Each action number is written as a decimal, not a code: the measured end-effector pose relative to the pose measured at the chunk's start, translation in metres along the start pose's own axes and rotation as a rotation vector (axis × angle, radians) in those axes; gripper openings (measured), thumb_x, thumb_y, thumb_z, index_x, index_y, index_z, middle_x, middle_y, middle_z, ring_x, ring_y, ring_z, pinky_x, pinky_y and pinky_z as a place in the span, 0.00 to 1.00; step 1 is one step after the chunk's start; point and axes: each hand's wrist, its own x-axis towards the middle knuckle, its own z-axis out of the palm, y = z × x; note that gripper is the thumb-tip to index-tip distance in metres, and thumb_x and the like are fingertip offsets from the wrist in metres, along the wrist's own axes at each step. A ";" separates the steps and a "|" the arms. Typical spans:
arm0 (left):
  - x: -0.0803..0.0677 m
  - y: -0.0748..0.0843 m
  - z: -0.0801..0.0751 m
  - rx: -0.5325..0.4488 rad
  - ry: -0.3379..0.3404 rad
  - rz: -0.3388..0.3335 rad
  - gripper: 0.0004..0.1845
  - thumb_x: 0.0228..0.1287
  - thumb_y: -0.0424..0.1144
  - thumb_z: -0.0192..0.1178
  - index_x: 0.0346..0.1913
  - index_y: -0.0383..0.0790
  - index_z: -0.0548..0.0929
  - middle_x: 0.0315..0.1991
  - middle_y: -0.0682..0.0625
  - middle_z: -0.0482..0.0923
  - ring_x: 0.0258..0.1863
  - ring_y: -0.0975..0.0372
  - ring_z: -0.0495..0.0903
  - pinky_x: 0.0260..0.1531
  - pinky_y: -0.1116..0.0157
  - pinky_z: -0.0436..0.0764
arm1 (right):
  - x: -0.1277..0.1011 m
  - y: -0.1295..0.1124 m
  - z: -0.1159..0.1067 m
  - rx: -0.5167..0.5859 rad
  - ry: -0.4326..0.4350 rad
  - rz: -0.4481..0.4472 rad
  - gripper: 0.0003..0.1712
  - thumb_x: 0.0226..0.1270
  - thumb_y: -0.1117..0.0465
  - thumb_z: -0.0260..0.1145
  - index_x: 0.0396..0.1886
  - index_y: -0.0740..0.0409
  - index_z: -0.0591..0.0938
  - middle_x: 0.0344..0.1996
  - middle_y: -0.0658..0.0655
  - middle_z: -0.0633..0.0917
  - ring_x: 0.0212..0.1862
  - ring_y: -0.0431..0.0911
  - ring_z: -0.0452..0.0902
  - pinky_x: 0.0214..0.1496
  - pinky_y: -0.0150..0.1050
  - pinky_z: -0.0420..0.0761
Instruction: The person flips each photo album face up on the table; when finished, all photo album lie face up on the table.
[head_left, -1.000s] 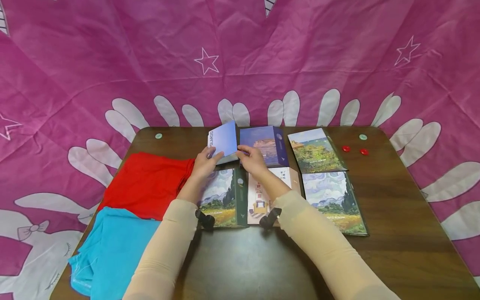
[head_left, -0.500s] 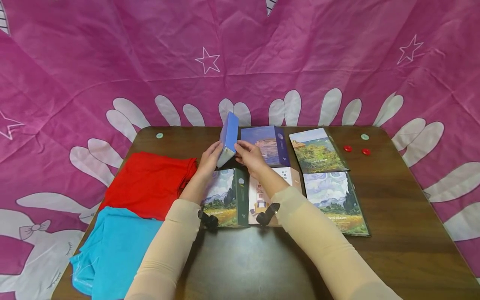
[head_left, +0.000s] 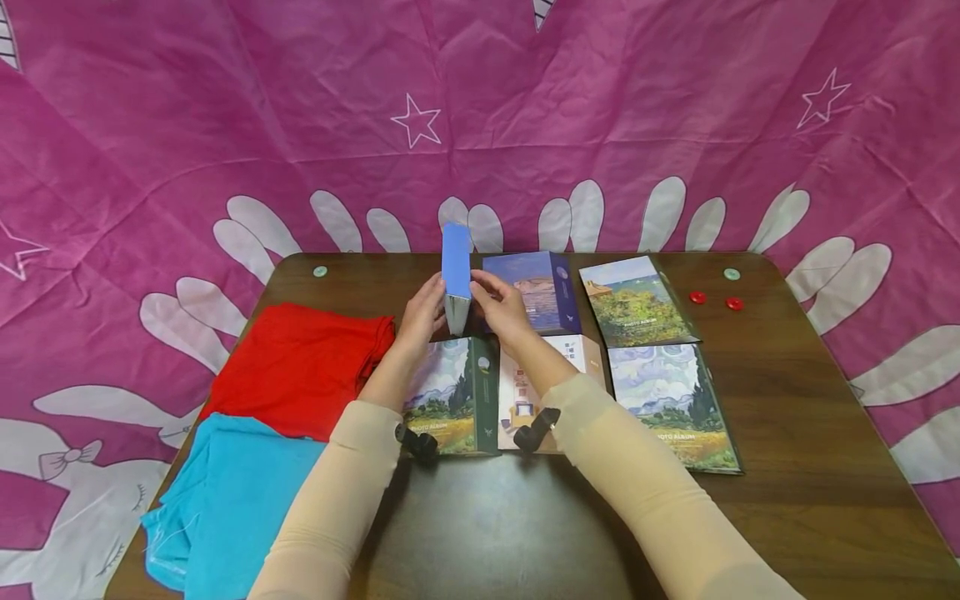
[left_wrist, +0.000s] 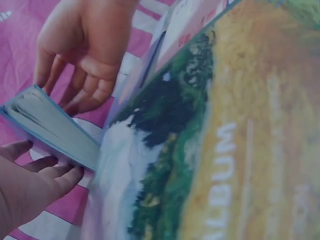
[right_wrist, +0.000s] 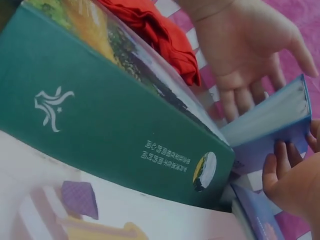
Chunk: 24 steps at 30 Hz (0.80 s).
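Between both hands a blue photo album (head_left: 456, 260) stands upright on edge, its narrow blue spine up and its pale page ends (head_left: 456, 315) showing below. My left hand (head_left: 422, 315) holds its left cover; my right hand (head_left: 501, 310) pinches the right side near the top. In the left wrist view, the left fingers (left_wrist: 60, 177) lie along one cover. The right wrist view shows the right fingertips (right_wrist: 282, 155) against the other cover. Just below the album lies a green-spined photo album (head_left: 442, 408). Its bottom edge is hidden in the wrist views.
Right of the hands lie a purple album (head_left: 540, 287), a pale pink album (head_left: 517, 417) and two landscape albums, one above (head_left: 633, 304) the other (head_left: 667, 400). Red cloth (head_left: 292, 358) and blue cloth (head_left: 232, 492) cover the left. Red buttons (head_left: 697, 297) sit far right.
The blue album has turned from lying tilted with its front cover showing to standing upright with its spine up. The left thumb has come off the cover's face. Other albums stay put.
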 end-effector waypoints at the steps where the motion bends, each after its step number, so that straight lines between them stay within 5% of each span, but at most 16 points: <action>1: -0.001 0.002 -0.001 0.054 0.014 0.026 0.33 0.78 0.51 0.50 0.80 0.43 0.59 0.75 0.41 0.64 0.73 0.50 0.65 0.72 0.49 0.65 | 0.000 0.001 0.000 -0.020 -0.022 -0.005 0.22 0.78 0.60 0.60 0.68 0.52 0.78 0.57 0.59 0.80 0.55 0.49 0.77 0.62 0.53 0.78; 6: 0.000 0.015 -0.011 0.357 0.100 0.160 0.37 0.71 0.49 0.63 0.76 0.38 0.64 0.67 0.38 0.74 0.62 0.49 0.76 0.63 0.51 0.76 | -0.003 0.006 0.002 -0.185 -0.184 -0.017 0.26 0.80 0.59 0.58 0.74 0.48 0.72 0.66 0.57 0.76 0.66 0.52 0.72 0.64 0.51 0.77; 10: 0.001 0.020 -0.020 0.468 0.172 0.162 0.37 0.69 0.50 0.65 0.74 0.35 0.66 0.65 0.36 0.75 0.61 0.47 0.78 0.61 0.49 0.77 | -0.005 0.013 0.005 -0.340 -0.265 0.015 0.28 0.80 0.55 0.57 0.76 0.47 0.69 0.70 0.56 0.73 0.70 0.52 0.69 0.66 0.49 0.75; 15: 0.002 0.017 -0.027 0.554 0.226 0.138 0.41 0.66 0.49 0.67 0.74 0.31 0.65 0.69 0.35 0.70 0.64 0.44 0.75 0.63 0.48 0.75 | -0.008 0.019 0.010 -0.464 -0.251 0.070 0.30 0.78 0.53 0.59 0.76 0.52 0.68 0.71 0.60 0.72 0.72 0.53 0.67 0.68 0.49 0.74; 20: 0.006 0.008 -0.039 0.632 0.248 0.111 0.44 0.64 0.45 0.69 0.75 0.26 0.61 0.76 0.36 0.58 0.72 0.43 0.63 0.70 0.50 0.67 | -0.009 0.019 0.016 -0.425 -0.189 0.099 0.31 0.78 0.52 0.60 0.76 0.55 0.68 0.73 0.62 0.69 0.73 0.56 0.64 0.69 0.52 0.73; 24: 0.007 0.001 -0.049 0.620 0.275 0.031 0.42 0.66 0.43 0.67 0.76 0.27 0.60 0.77 0.37 0.57 0.75 0.44 0.59 0.73 0.51 0.62 | -0.008 0.019 0.019 -0.362 -0.151 0.140 0.31 0.77 0.51 0.61 0.75 0.56 0.69 0.72 0.63 0.69 0.71 0.56 0.66 0.69 0.51 0.72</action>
